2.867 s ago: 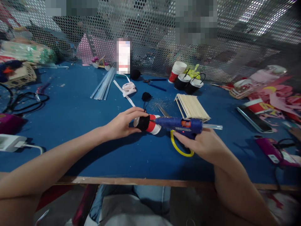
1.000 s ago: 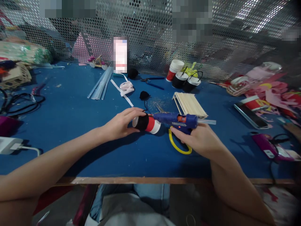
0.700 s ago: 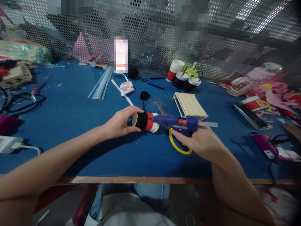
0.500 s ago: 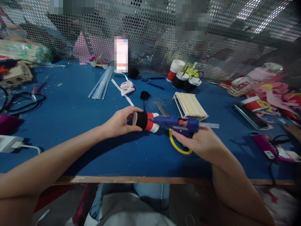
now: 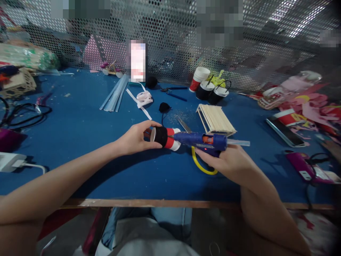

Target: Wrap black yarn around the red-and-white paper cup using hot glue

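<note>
My left hand (image 5: 140,138) grips a paper cup (image 5: 169,143) lying on its side, red and white with black yarn wound round part of it. From the cup a strand leads back to a small ball of black yarn (image 5: 164,107). My right hand (image 5: 231,160) is wrapped round a blue hot glue gun (image 5: 197,139), a clear glue stick (image 5: 239,142) poking out of its back end. The gun's nozzle points left and meets the cup's side at the edge of the yarn. Yellow-handled scissors (image 5: 198,165) lie partly hidden beneath the gun.
Behind my hands are a popsicle-stick stand (image 5: 216,119), pliers (image 5: 174,92), white ribbon (image 5: 144,98), glue sticks (image 5: 114,95) and yarn-wrapped cups (image 5: 205,89). A phone (image 5: 284,132) and a purple device (image 5: 310,167) lie right. A perforated metal screen (image 5: 170,42) borders the blue table (image 5: 128,181).
Almost nothing differs. The glue gun and my right hand have shifted very slightly to the right; the cup stays in my left hand.
</note>
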The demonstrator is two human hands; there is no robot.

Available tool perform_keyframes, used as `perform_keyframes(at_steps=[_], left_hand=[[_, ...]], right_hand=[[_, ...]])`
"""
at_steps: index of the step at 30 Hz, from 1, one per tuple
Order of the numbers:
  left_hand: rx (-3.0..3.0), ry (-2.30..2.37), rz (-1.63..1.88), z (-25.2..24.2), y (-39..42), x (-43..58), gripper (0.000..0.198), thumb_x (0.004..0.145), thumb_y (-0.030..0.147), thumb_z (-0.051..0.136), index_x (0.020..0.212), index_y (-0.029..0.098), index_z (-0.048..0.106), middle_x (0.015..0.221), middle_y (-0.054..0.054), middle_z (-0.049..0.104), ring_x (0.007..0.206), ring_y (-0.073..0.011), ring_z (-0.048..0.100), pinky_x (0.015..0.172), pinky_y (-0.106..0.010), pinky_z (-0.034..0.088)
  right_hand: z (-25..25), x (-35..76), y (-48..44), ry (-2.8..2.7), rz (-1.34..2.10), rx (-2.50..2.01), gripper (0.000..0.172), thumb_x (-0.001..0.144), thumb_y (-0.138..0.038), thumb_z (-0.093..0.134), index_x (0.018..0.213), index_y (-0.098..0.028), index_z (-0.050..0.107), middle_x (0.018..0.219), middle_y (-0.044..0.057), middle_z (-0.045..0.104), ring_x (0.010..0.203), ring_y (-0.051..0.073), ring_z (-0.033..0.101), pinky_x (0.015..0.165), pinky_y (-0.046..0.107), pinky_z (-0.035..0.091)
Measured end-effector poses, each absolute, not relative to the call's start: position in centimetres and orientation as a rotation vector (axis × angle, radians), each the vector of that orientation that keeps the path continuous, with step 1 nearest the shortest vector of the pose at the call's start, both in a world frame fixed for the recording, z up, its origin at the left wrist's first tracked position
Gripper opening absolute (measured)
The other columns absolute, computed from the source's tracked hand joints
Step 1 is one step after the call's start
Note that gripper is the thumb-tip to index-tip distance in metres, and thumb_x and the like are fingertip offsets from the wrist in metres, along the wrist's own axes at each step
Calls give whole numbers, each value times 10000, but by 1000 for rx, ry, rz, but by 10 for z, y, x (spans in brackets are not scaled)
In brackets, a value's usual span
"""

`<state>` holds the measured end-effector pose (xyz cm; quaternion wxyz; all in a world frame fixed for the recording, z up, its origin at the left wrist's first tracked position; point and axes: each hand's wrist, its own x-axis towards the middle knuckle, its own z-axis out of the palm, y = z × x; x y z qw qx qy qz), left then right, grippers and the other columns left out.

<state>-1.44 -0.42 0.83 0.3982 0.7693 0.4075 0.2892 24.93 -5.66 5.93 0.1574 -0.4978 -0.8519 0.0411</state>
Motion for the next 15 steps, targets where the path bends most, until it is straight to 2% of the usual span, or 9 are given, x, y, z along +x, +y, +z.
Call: perform_keyframes(at_steps=[3,8,15], left_hand=[[1970,1009,727,8,-4,-15,613,662,404,722,1181,178,488,1096,-90,602,883,-207,611,750,-358,539],[1980,1041,738,8,-4,-15,609,663,417,720,1174,177,494,1098,-92,601,904,-212,610,778,-370,537],[2016,984,771,7,-4,-15,582,667,381,724,1164,172,506,1113,-101,594,905,-214,613,786,-386,538]], right_hand=[[56,251,-56,-2428,25,-1421,361,835,-341,401,673,-144,657,541,69,558,495,166,506,478,305,392],[65,254,-56,-2691,-179,-1134,400,857,-262,320,796,-167,704,487,50,530,459,159,449,442,292,330],[66,252,-55,-2431,157,-1402,285,792,-372,455,766,-205,685,544,42,559,502,165,498,492,297,404]])
